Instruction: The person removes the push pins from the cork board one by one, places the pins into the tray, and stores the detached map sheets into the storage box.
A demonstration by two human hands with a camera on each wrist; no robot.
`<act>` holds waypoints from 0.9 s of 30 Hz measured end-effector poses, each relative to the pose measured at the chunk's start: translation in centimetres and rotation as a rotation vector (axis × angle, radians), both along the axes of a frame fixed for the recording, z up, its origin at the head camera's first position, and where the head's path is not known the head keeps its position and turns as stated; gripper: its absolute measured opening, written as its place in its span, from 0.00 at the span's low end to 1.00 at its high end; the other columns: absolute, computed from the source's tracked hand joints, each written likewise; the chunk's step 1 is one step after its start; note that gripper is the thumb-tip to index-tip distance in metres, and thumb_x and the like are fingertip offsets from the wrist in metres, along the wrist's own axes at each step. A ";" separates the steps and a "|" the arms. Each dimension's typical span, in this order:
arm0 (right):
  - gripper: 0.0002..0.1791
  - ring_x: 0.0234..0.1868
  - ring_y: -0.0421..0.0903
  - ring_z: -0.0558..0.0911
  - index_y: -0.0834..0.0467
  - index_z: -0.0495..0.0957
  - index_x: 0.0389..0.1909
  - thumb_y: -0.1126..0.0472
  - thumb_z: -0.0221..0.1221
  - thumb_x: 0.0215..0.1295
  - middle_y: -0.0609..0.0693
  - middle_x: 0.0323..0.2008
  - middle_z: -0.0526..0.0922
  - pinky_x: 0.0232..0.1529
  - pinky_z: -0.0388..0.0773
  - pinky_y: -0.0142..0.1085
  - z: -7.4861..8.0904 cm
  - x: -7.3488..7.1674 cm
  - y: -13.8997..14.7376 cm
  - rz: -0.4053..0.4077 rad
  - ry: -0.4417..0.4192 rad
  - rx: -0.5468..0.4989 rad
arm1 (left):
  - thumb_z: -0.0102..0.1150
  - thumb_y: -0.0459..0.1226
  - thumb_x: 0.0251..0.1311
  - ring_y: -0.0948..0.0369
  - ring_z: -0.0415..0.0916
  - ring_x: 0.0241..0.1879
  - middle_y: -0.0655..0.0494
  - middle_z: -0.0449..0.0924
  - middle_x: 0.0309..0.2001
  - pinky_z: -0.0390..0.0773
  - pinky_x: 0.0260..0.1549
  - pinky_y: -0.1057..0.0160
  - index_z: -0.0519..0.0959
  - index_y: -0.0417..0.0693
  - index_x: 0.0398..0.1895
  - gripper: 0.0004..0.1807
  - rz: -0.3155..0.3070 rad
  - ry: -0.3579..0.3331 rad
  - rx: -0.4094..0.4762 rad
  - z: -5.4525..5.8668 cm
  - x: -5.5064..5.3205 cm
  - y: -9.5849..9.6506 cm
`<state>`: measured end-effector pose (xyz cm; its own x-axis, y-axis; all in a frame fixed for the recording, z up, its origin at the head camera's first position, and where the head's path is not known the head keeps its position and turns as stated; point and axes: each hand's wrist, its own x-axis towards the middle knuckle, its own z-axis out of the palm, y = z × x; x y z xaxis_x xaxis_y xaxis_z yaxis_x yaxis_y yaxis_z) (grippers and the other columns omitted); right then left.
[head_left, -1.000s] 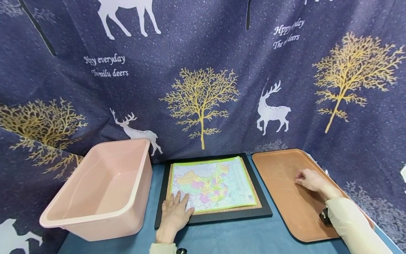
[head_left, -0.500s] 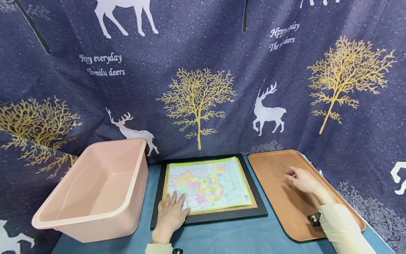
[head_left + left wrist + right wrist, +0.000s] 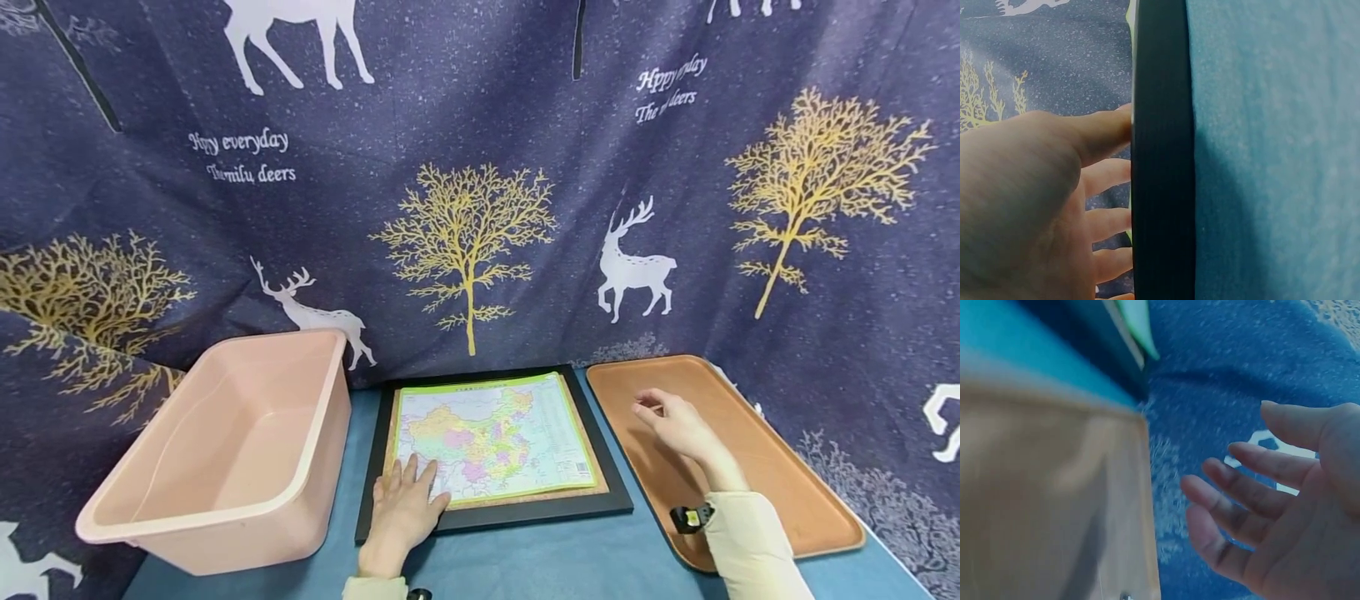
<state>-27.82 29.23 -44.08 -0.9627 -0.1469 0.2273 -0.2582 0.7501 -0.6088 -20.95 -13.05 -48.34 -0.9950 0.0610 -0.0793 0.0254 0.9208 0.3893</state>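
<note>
A colourful map sheet (image 3: 491,437) with a green border lies on a cork board (image 3: 525,498) framed in black. My left hand (image 3: 405,508) rests with spread fingers on the board's lower left corner, fingertips over the map's edge. In the left wrist view the frame's black side (image 3: 1163,156) hides those fingertips. Over the left part of the brown tray (image 3: 780,492), my right hand (image 3: 678,425) hovers with loosely bent fingers. From the right wrist view, its thumb and fingers (image 3: 1235,512) stand apart with nothing seen between them.
A deep pink basin (image 3: 300,525) stands left of the board. Behind everything hangs a dark blue cloth (image 3: 525,125) with deer and trees. A tiny shiny object (image 3: 1125,597) shows on the tray at the bottom of the right wrist view. Blue cloth (image 3: 517,558) covers the table.
My right hand has moved left across the tray, closer to the board. The left hand stays on the board's corner. The head view has shifted slightly.
</note>
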 end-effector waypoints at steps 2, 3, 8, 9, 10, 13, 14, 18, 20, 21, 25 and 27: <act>0.23 0.46 0.58 0.81 0.69 0.73 0.58 0.54 0.54 0.74 0.63 0.48 0.81 0.42 0.80 0.48 0.2 0.0 -1.1 -0.008 -0.028 -0.057 | 0.57 0.50 0.66 0.37 0.45 0.72 0.35 0.56 0.72 0.40 0.65 0.31 0.70 0.45 0.68 0.31 -0.003 0.002 0.000 0.0 0.0 -0.1; 0.23 0.46 0.58 0.81 0.69 0.72 0.58 0.55 0.54 0.74 0.63 0.48 0.81 0.40 0.81 0.47 0.2 -0.1 -1.6 -0.013 -0.040 -0.087 | 0.57 0.50 0.66 0.36 0.45 0.72 0.35 0.56 0.72 0.40 0.65 0.31 0.70 0.45 0.68 0.31 -0.004 0.003 0.000 0.0 0.0 -0.2; 0.21 0.44 0.59 0.81 0.71 0.70 0.59 0.59 0.53 0.75 0.66 0.48 0.79 0.35 0.83 0.44 0.2 -0.5 -4.2 -0.033 -0.111 -0.221 | 0.57 0.50 0.66 0.37 0.44 0.72 0.35 0.56 0.72 0.39 0.66 0.32 0.70 0.45 0.68 0.31 0.002 0.012 0.001 -0.1 0.1 -0.3; 0.20 0.43 0.59 0.81 0.71 0.70 0.59 0.60 0.52 0.75 0.66 0.48 0.79 0.36 0.83 0.45 0.1 -0.5 -4.7 -0.038 -0.127 -0.243 | 0.57 0.50 0.66 0.37 0.45 0.72 0.36 0.57 0.72 0.40 0.66 0.32 0.70 0.45 0.68 0.31 0.002 0.015 -0.001 -0.2 0.1 -0.2; 0.20 0.42 0.59 0.80 0.71 0.69 0.59 0.60 0.52 0.75 0.67 0.48 0.78 0.36 0.83 0.46 0.0 -0.7 -5.1 -0.040 -0.145 -0.262 | 0.57 0.50 0.66 0.37 0.45 0.72 0.36 0.57 0.72 0.40 0.66 0.32 0.71 0.45 0.68 0.31 0.000 0.017 0.000 -0.2 0.1 -0.2; 0.20 0.43 0.60 0.80 0.71 0.69 0.59 0.60 0.51 0.75 0.68 0.49 0.77 0.35 0.83 0.46 -0.4 -1.1 -6.1 -0.066 -0.198 -0.309 | 0.58 0.50 0.66 0.37 0.46 0.72 0.35 0.57 0.71 0.41 0.65 0.31 0.71 0.45 0.68 0.30 -0.004 0.019 -0.001 -0.3 0.1 0.0; 0.20 0.43 0.60 0.81 0.71 0.69 0.59 0.60 0.51 0.75 0.68 0.49 0.78 0.34 0.83 0.46 -0.6 -1.3 -6.3 -0.074 -0.211 -0.318 | 0.58 0.50 0.66 0.37 0.45 0.72 0.36 0.57 0.71 0.41 0.65 0.31 0.71 0.46 0.68 0.30 -0.003 0.019 0.000 -0.3 0.1 0.0; 0.22 0.45 0.60 0.81 0.69 0.69 0.60 0.57 0.51 0.75 0.68 0.52 0.77 0.32 0.84 0.43 -1.4 -2.1 -7.5 -0.109 -0.253 -0.333 | 0.58 0.50 0.66 0.37 0.45 0.72 0.36 0.57 0.71 0.40 0.66 0.32 0.71 0.46 0.68 0.31 0.003 0.018 0.002 -0.4 0.2 0.0; 0.23 0.46 0.60 0.81 0.68 0.69 0.62 0.56 0.50 0.76 0.68 0.53 0.76 0.33 0.84 0.43 -1.6 -2.2 -8.0 -0.122 -0.275 -0.342 | 0.58 0.50 0.66 0.37 0.45 0.72 0.36 0.57 0.71 0.40 0.66 0.32 0.71 0.46 0.68 0.31 0.002 0.015 -0.001 -0.3 0.1 0.0; 0.23 0.46 0.60 0.81 0.68 0.69 0.62 0.56 0.50 0.76 0.68 0.54 0.76 0.33 0.84 0.44 -1.7 -2.3 -8.3 -0.132 -0.284 -0.347 | 0.58 0.50 0.66 0.37 0.45 0.72 0.36 0.58 0.71 0.41 0.66 0.32 0.71 0.46 0.68 0.31 0.002 0.013 -0.004 -0.3 0.1 -0.1; 0.22 0.40 0.57 0.81 0.69 0.69 0.61 0.57 0.50 0.76 0.67 0.49 0.77 0.33 0.83 0.44 -1.8 -2.3 -9.5 -0.166 -0.308 -0.378 | 0.58 0.50 0.66 0.37 0.45 0.72 0.36 0.58 0.71 0.40 0.65 0.32 0.71 0.46 0.67 0.31 0.003 0.007 -0.007 -0.3 0.1 -0.1; 0.21 0.32 0.52 0.80 0.69 0.70 0.59 0.58 0.50 0.75 0.65 0.42 0.78 0.30 0.81 0.43 -1.8 -2.5 -10.1 -0.184 -0.311 -0.386 | 0.58 0.50 0.66 0.37 0.46 0.72 0.36 0.58 0.71 0.41 0.65 0.32 0.71 0.46 0.67 0.31 0.001 0.010 -0.005 -0.3 0.0 -0.1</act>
<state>-30.32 19.17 -45.90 -0.9953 0.0686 -0.0690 0.0933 0.4722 -0.8765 -20.92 -13.12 -48.64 -0.9958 0.0594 -0.0693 0.0283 0.9229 0.3840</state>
